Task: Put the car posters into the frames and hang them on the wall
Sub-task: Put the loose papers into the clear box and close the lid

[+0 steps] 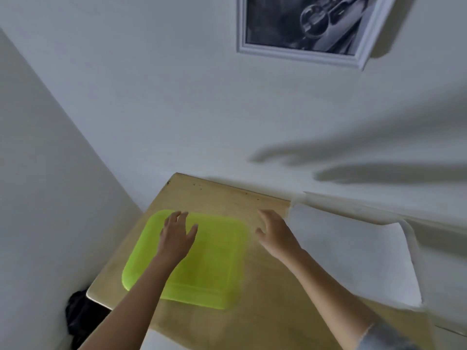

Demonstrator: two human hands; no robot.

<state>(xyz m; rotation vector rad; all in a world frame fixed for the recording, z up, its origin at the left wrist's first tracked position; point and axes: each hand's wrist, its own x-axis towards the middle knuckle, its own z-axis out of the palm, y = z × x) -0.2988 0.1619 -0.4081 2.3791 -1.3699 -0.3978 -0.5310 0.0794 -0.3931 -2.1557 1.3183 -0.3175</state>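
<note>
A white frame (241, 21) with a black-and-white car poster (310, 21) hangs on the wall (177, 97). Both hands are empty and spread loosely: the left hand (177, 236) over a lime-green tray (214, 274), the right hand (275, 233) just beside white paper sheets (353, 253).

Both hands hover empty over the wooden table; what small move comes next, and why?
Probably the right hand should shift right and take the edge of the large white paper sheet. Both it and the left hand are open and hold nothing, one white-framed black-and-white car picture hangs on the wall, and the sheet lies just beside that hand.
</note>
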